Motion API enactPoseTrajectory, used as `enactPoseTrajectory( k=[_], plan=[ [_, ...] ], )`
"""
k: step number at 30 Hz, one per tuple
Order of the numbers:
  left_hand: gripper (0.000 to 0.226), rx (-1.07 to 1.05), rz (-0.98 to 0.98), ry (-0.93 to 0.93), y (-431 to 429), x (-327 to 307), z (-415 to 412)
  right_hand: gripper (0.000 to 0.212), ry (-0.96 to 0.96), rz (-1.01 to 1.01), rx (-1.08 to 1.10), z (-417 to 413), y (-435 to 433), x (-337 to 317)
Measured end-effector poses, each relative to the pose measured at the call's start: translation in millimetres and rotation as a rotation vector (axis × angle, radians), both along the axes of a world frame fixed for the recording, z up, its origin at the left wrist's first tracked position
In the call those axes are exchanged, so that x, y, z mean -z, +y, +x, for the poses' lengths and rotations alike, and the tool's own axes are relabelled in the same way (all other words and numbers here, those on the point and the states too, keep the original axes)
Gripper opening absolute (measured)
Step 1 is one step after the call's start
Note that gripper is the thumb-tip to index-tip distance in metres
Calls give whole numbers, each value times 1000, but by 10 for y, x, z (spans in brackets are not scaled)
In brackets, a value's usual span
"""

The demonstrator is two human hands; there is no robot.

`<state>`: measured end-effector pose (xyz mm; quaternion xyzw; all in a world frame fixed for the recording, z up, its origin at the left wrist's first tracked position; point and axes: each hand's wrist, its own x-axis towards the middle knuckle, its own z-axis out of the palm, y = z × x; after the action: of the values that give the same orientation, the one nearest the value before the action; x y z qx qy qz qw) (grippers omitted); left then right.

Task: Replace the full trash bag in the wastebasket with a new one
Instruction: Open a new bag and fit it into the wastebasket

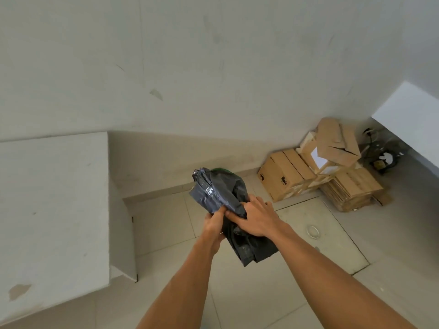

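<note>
A bunched black trash bag (219, 189), seemingly the new one, is held in the air above the tiled floor (308, 293), so opening it and lining the wastebasket look left to do. The left hand (213, 225) and right hand (256, 218) pinch its middle with curled fingers. Its long axis runs diagonally, top toward the wall and tail toward the person.

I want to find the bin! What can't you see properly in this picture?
1. The green thing: head view, the black bag hides all but a sliver; can't tell if it's the bin.
2. The left hand: head view, its fingers are tucked behind the bag.
3. Print on the cardboard boxes: head view, too small to read.
4. The ring on the floor: head view, blurred; can't tell what it is.
</note>
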<state>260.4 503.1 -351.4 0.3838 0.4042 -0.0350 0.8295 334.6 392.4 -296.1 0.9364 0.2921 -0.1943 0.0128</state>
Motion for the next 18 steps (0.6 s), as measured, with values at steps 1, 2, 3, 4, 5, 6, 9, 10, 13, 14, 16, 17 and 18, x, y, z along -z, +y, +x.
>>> enactPoseTrajectory(
  k=[1, 2, 3, 4, 5, 6, 9, 10, 13, 14, 16, 17, 18],
  plan=[
    [43, 1, -1, 3, 23, 22, 171, 79, 12, -7, -4, 159, 13, 16],
    [41, 4, -3, 14, 39, 40, 322, 80, 30, -16, -7, 304, 24, 29],
    [38, 7, -1, 30, 61, 48, 467, 80, 45, -14, 0, 450, 37, 41],
    [35, 7, 2, 42, 89, 53, 625, 80, 58, 2, 15, 608, 54, 53],
    [33, 2, 9, 53, 121, 61, 788, 79, 74, 26, 37, 768, 75, 62],
    [33, -6, 16, 64, 157, 78, 952, 78, 87, 55, 59, 925, 101, 70],
    [37, -32, 34, 115, 236, 167, 1426, 71, 97, 108, 90, 1396, 178, 104],
    [37, -41, 35, 134, 245, 194, 1552, 67, 99, 114, 92, 1525, 199, 116],
    [37, -70, 28, 175, 251, 302, 1908, 57, 122, 147, 116, 1934, 234, 187],
    [37, -83, 21, 188, 250, 342, 2022, 54, 133, 155, 115, 2083, 234, 231],
    [38, -115, 7, 212, 246, 396, 2229, 50, 148, 166, 98, 2390, 230, 333],
    [38, -133, -2, 221, 246, 420, 2328, 48, 161, 168, 87, 2549, 230, 389],
    [39, -153, -11, 233, 239, 459, 2423, 47, 175, 174, 73, 2698, 230, 446]
  ],
)
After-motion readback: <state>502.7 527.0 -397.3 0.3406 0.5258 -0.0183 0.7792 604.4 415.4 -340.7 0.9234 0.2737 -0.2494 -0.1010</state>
